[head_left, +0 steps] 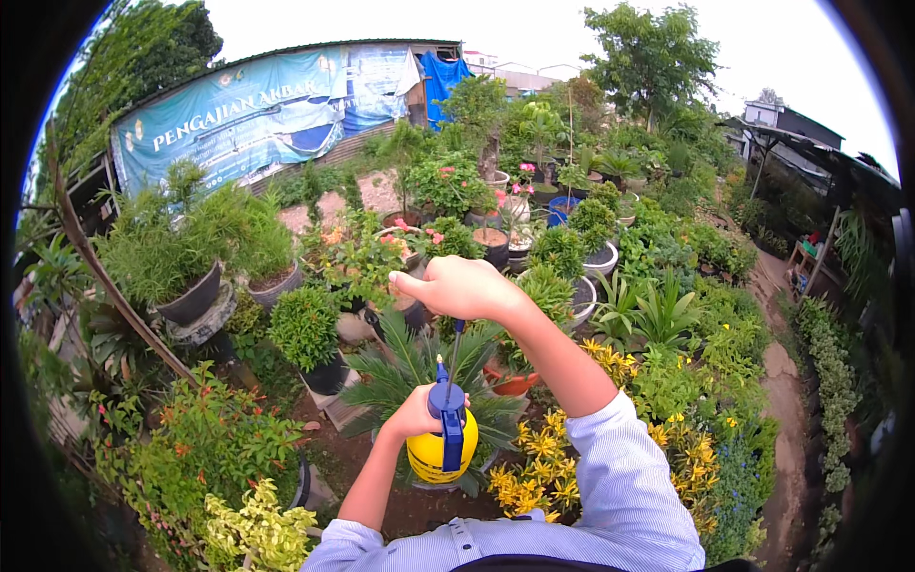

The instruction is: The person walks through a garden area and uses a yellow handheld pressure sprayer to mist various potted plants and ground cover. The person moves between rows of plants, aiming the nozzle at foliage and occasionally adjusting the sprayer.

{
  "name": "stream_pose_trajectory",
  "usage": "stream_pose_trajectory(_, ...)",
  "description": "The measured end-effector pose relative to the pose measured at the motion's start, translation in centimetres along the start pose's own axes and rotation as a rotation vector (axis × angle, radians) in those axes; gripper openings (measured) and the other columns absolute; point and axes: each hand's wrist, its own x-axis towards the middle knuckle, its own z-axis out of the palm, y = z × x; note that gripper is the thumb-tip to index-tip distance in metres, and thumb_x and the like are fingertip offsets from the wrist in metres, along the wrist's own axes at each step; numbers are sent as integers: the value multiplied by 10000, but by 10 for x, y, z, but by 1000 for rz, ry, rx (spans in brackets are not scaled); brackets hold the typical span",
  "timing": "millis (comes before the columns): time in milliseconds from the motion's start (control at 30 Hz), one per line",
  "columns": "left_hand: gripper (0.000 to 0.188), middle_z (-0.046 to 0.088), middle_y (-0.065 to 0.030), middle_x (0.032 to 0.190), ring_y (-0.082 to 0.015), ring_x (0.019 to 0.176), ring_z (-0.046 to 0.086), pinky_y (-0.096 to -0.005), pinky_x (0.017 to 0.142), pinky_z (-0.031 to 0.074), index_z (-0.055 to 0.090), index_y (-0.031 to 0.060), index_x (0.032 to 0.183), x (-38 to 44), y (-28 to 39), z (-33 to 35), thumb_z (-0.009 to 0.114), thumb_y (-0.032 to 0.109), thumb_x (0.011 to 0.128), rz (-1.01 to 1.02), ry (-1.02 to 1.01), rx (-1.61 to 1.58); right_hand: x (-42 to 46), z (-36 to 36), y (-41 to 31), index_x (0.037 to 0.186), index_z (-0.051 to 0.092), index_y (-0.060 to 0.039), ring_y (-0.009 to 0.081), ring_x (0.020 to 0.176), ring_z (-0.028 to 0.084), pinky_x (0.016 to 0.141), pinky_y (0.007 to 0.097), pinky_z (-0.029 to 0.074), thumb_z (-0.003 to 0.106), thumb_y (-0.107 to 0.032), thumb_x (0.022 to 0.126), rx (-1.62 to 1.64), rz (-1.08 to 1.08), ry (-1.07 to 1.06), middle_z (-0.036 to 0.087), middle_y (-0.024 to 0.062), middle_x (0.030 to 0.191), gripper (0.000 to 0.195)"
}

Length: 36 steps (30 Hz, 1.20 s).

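A yellow pump sprayer bottle point(429, 457) with a blue head and trigger handle stands upright before my body. My left hand point(416, 412) is closed around its neck, just under the blue head. Above it, my right hand point(461, 287) grips the blue knob of the pump rod, which is drawn well up out of the head; most of the knob is hidden inside my fist. The brass-coloured nozzle point(439, 359) points away from me. Behind and around the bottle spread the fronds of a sago palm point(400, 365).
Potted shrubs crowd the front, among them a round bush in a black pot point(325, 375) and a plant in an orange pot point(511, 382). Yellow-leaved crotons point(543, 457) grow close at the right. A dirt path point(783, 400) runs along the far right. A bent branch point(107, 286) crosses the left side.
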Motion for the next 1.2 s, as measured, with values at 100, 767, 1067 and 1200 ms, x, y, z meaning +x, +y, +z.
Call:
stream_pose_trajectory(100,397,635,-60,902,-127,820,602,-285,783,478,589,0,928,11,-6,-10,769,76,582,-65,-11,1,11,6,13,534,570,10,299,603,602,632,401,463,356,-642,815,63,83,31,563,153,554,742)
stream_pose_trajectory(767,474,622,-33,862,-108,783,599,-264,721,478,560,-11,974,81,-59,88,772,62,556,-66,-1,-112,-50,117,128,705,655,-17,341,748,624,734,440,479,334,-406,865,8,486,106,639,180,733,529)
stream_pose_trajectory(1067,489,615,-37,877,-122,796,593,-287,754,473,553,7,958,74,-54,115,777,54,526,-100,31,-115,-75,1,112,608,604,-10,325,632,606,641,407,474,381,-369,822,39,283,177,608,152,611,474)
stream_pose_trajectory(1200,511,629,-43,873,-123,803,602,-289,758,476,566,8,967,64,-67,140,784,79,511,-143,206,-92,-80,78,136,750,659,-8,334,764,626,721,421,481,377,-363,824,102,471,46,643,188,782,460)
